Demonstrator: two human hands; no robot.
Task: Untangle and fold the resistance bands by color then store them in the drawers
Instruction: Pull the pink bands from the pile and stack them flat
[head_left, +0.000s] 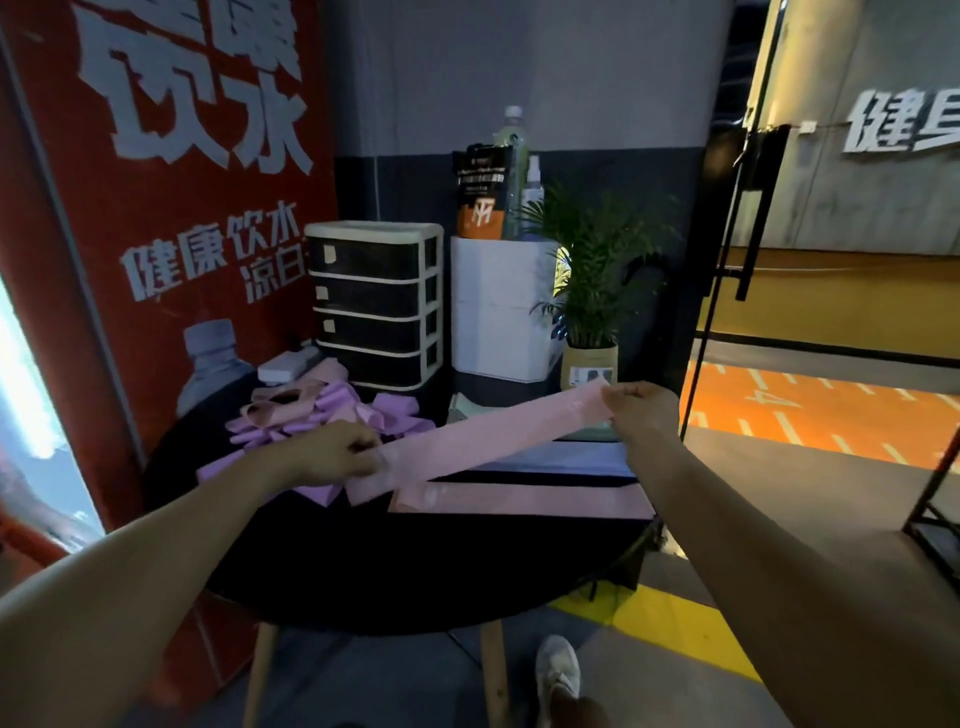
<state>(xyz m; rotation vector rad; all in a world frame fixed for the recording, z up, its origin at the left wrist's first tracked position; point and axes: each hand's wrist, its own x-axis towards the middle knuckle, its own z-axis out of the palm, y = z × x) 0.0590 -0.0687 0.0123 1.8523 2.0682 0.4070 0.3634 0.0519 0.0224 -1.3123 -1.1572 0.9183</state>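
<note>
Head view of a round dark bench (363, 587). The left hand (340, 452) pinches one end of a pink band (483, 441) above the left half of the bench, fingers curled onto the strip; the right hand (641, 410) pinches the opposite end, raised above the right edge, so that the band runs taut and slanting upward from left to right between the two hands. A second pink band (524, 500) lies flat on the bench near its front-right edge, just below the held one, with a darker flat strip (566, 460) between it and the held band. A tangled heap of purple and pink bands (311, 410) occupies the rear-left part of the bench, partly behind the left hand. At the rear edge stands a drawer unit (376, 304) with four dark drawers in a cream frame, all closed. Beside it, to the right, stand a white box (498, 306) carrying a bottle (511, 166) and a dark packet (480, 192), and a potted plant (592, 291). A red poster (156, 208) stands at the left.
</note>
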